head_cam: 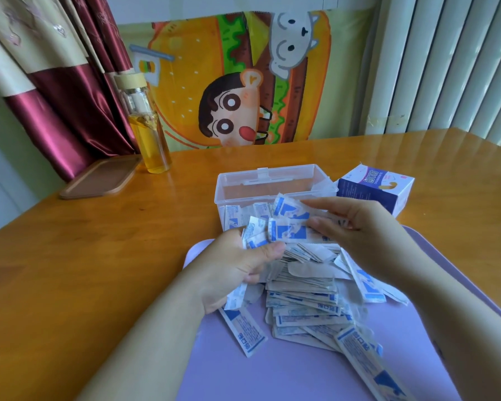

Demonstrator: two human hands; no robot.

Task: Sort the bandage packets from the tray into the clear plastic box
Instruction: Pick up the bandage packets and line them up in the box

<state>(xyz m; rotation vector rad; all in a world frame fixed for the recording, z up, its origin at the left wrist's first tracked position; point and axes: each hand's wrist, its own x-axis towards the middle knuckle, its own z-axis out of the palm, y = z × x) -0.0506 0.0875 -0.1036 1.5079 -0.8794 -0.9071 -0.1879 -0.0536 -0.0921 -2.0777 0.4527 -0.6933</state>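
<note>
Both hands pinch a bunch of packets [287, 227] above the tray [272, 371]. The left hand [237, 270] steadies it. The right hand [356, 230] aims it at the box [272, 183].

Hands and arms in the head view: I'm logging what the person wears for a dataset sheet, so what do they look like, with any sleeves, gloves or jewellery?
Both the left hand and the right hand are bare, with no gloves. No rings, watch or bracelet show. Both forearms are uncovered as far as the frame reaches, so no sleeve is visible. Fingernails look short and unpainted.
</note>
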